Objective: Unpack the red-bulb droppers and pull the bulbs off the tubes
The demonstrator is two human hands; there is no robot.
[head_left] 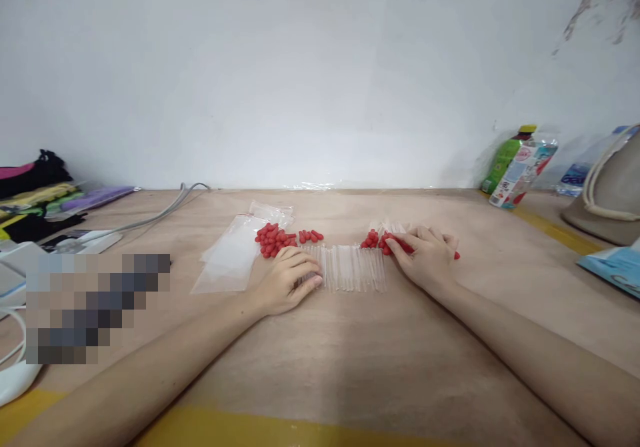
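A row of thin clear tubes [353,268] lies side by side on the wooden table. My left hand [290,277] rests at the row's left end, fingers loosely bent, with a gap between thumb and palm. Just beyond it sit a heap of small red rubber bulbs [273,239] and several more red bulbs [311,236] in a short line. My right hand [425,255] is at the row's right end, its fingers closed over red bulbs [400,241]. Part of what it grips is hidden under the palm. Another small red cluster [370,239] lies left of its fingertips.
Clear plastic bags [227,253] lie behind my left hand. A grey cable [170,208] crosses the back left, near colourful packets [95,198]. At the back right stand a green bottle [503,161] and a leaning printed bottle [523,173]. A beige cap [613,193] and a blue packet [617,267] lie farther right.
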